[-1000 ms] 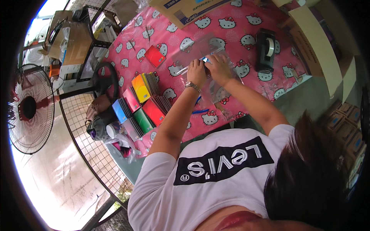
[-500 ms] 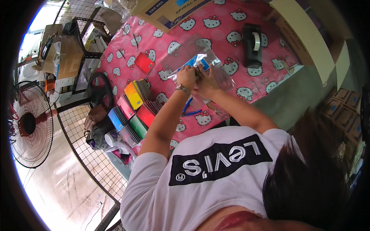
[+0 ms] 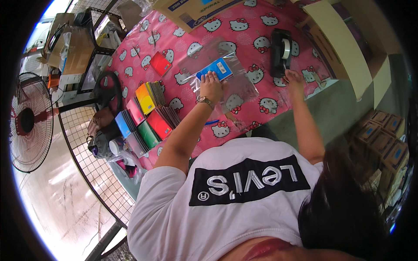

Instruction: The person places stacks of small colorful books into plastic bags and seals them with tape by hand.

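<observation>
My left hand (image 3: pixel 211 88) lies with its fingers flat on a small blue notebook (image 3: pixel 220 69), pressing it down. The notebook is inside or under a clear plastic bag (image 3: pixel 238 82) spread on the table; which one I cannot tell. Off to the right, my right hand (image 3: pixel 294 81) is closed in a pinch at the near end of a black tape dispenser (image 3: pixel 276 65). A short end of clear tape (image 3: pixel 285 66) runs from the dispenser down to those fingertips. Blue-handled pliers or cutters (image 3: pixel 212 122) lie beside my left forearm, partly hidden.
Stacked spiral notebooks (image 3: pixel 148 98) in several colours stand left of my left arm, with a single red notebook (image 3: pixel 160 64) beyond. Cardboard boxes (image 3: pixel 191 17) stand at the far edge and an open carton (image 3: pixel 333 48) at the right. A fan (image 3: pixel 28 122) is far left.
My right hand has left the plastic bag and moved right to the tape dispenser. My left hand has flattened onto the blue notebook, which now shows more fully.
</observation>
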A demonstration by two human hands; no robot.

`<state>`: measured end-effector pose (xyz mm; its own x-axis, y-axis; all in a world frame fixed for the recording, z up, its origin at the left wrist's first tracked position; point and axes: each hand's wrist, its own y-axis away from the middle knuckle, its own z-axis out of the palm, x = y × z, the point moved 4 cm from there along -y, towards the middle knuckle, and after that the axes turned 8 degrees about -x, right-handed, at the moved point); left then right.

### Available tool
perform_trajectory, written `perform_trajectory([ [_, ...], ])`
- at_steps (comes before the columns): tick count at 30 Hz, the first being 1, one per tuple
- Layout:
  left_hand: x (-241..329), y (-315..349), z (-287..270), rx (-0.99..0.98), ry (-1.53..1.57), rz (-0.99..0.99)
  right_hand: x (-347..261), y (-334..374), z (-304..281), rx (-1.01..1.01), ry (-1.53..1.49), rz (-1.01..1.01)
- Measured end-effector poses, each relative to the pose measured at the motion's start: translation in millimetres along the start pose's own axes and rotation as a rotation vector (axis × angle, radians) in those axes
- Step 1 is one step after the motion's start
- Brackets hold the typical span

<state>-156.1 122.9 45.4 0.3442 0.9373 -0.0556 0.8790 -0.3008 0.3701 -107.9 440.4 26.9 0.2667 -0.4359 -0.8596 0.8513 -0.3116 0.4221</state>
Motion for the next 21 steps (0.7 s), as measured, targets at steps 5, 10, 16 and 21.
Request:
perform_trajectory([
  [5, -14, 4, 24, -0.021, 0.039, -0.057, 65, 43, -4, -0.072, -0.519, 0.326],
  [10, -14, 7, 28, 0.149, 0.189, -0.069, 69, 5, 135, -0.813, -0.153, 0.604],
  [16, -19, 14, 41, 0.371, 0.349, -0.039, 45, -47, 262, -1.290, 1.282, -0.072],
  [21, -21, 20, 42, 0.484, 0.475, -0.034, 58, -50, 275, -1.327, 1.675, -0.156],
])
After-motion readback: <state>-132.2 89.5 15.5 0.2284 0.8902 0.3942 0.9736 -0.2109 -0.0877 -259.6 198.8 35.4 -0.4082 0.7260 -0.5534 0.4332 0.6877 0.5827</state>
